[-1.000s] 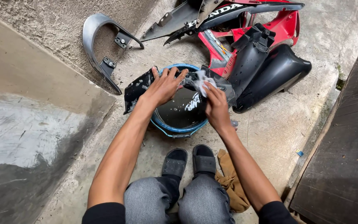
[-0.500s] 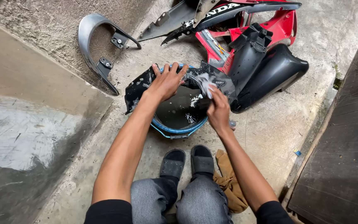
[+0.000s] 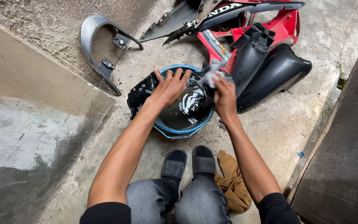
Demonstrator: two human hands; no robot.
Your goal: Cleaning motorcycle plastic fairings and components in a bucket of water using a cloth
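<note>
I crouch over a blue basin on the concrete floor. A black plastic motorcycle panel, wet and soapy, lies across it. My left hand presses flat on the panel with fingers spread. My right hand grips a soapy grey cloth at the panel's right end. Both forearms reach forward over my knees and black sandals.
More bodywork lies beyond the basin: a grey grab rail at the left wall, red panels and a large black cover at the back right. A brown rag lies by my right foot. Dark wooden boards stand at right.
My right hand with the cloth has moved up along the panel's right end. My left hand has stayed pressed on the panel.
</note>
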